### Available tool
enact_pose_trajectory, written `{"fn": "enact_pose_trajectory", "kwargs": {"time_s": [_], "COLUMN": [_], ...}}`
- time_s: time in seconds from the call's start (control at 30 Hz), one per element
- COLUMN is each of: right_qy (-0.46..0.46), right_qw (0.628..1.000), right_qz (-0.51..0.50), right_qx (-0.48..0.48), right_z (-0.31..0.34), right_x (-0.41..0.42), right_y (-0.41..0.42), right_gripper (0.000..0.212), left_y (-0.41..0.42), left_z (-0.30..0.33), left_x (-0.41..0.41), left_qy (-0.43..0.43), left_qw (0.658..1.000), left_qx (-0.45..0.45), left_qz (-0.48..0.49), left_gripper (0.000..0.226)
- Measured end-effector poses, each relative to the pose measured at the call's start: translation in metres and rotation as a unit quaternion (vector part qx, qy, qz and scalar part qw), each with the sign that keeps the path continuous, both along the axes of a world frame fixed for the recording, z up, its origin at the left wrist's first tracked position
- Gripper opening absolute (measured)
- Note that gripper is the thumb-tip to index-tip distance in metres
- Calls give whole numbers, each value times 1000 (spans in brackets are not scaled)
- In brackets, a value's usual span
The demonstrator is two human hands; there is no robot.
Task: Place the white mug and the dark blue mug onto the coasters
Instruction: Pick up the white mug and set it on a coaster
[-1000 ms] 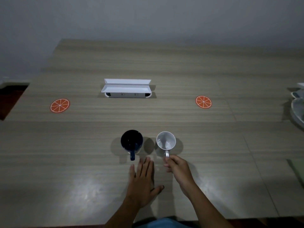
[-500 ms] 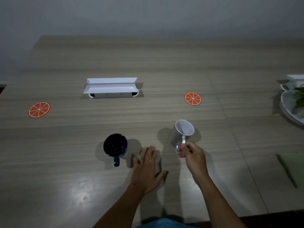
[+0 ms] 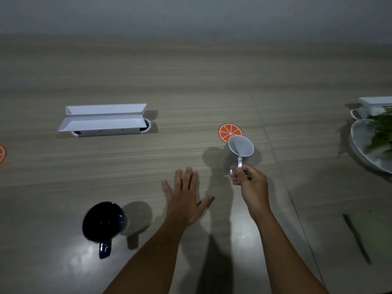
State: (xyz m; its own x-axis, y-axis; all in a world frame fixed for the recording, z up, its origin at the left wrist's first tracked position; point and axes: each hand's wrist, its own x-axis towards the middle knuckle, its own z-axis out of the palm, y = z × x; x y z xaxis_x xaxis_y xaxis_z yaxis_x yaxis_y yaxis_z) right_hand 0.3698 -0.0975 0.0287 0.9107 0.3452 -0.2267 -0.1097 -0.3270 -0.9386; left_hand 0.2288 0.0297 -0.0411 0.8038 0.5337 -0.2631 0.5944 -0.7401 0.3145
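Across the table [image 3: 191, 85], the main change over the last second is that the white mug [image 3: 239, 150] has left its spot beside the blue mug [image 3: 104, 221] and now hangs in the air, tilted with its mouth toward the camera, just short of the right coaster [image 3: 228, 130], whose near edge it overlaps in this view. That puts the first placement close to done, I judge: the mug needs levelling and setting down on the orange disc. The white box [image 3: 104, 119] in the middle has not moved on the table, though the view has swung right, so that the left coaster [image 3: 1, 153] is now cut by the frame edge and a dish with greenery [image 3: 369, 145] shows at the far right. The blue mug stands upright, untouched, handle toward the person, well apart from both coasters. The left hand [image 3: 184, 200] lies spread open and empty, low over the table; contact is unclear. The right hand [image 3: 250, 183] is closed on the white mug's handle. No brand, label or writing is readable anywhere.
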Motion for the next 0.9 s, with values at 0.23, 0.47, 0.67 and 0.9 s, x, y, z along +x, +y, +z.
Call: {"fn": "enact_pose_trajectory", "kwargs": {"time_s": [0.23, 0.47, 0.67, 0.9], "right_qy": [-19, -29, -42, -51], "right_qw": [1000, 999, 999, 998], "right_qz": [-20, -23, -22, -18], "right_qx": [-5, 7, -6, -16], "right_z": [-15, -29, -35, -40], "right_x": [62, 96, 112, 119], "right_y": [26, 48, 55, 61], "right_gripper": [21, 27, 22, 14], "left_y": [-2, 0, 1, 1], "left_z": [-12, -13, -11, -10], "left_x": [5, 7, 9, 9], "left_qy": [-35, -28, -9, -15], "left_qw": [998, 998, 999, 999], "left_qx": [34, 20, 14, 10], "left_qz": [35, 45, 45, 51], "left_gripper": [92, 90, 90, 89]}}
